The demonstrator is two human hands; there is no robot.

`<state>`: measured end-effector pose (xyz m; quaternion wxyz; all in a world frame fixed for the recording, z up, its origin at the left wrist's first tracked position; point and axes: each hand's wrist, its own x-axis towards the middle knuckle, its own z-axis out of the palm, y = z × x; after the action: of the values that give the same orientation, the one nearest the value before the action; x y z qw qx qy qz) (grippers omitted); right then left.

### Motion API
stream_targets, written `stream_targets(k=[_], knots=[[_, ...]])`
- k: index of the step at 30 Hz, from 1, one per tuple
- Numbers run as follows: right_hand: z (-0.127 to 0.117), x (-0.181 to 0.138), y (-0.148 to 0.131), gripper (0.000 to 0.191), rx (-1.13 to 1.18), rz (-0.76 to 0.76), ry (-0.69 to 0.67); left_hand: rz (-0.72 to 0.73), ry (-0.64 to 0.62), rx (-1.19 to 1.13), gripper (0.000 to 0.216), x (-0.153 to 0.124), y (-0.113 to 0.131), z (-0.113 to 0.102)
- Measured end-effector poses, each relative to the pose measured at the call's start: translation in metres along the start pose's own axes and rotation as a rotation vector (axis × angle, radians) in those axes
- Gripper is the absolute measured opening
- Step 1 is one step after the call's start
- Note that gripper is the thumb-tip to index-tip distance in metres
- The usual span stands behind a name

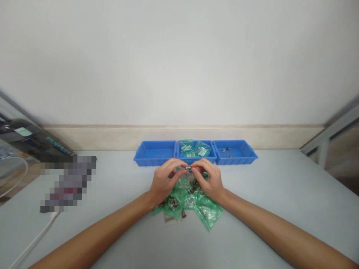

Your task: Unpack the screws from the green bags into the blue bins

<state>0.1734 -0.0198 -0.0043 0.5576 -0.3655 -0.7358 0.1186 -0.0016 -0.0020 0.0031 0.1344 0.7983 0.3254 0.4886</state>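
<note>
A short, shiny metal fastener, bolt-like in shape, is pinched at its two ends between my hands. The thumb and fingertips of my left hand close on one end, and those of my right hand on the other. Below them lies a pile of green-tinted plastic bags with brownish metal fasteners showing inside. One loose bolt rests at the pile's near edge, by a clear bag. The fingers partly hide the held piece, so its exact kind is unclear.
Three blue bins stand along the wall: a left bin, a middle bin with bagged parts, and a right bin with several small fasteners. A pixelated object with a white cable lies left, near a black box.
</note>
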Motion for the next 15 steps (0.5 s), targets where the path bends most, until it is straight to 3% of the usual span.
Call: stream_targets(k=[15], knots=[[0.0006, -0.0014, 0.0014, 0.013, -0.047, -0.022, 0.009, 0.028, -0.021, 0.021, 0.009, -0.0006, -0.0020, 0.0002]])
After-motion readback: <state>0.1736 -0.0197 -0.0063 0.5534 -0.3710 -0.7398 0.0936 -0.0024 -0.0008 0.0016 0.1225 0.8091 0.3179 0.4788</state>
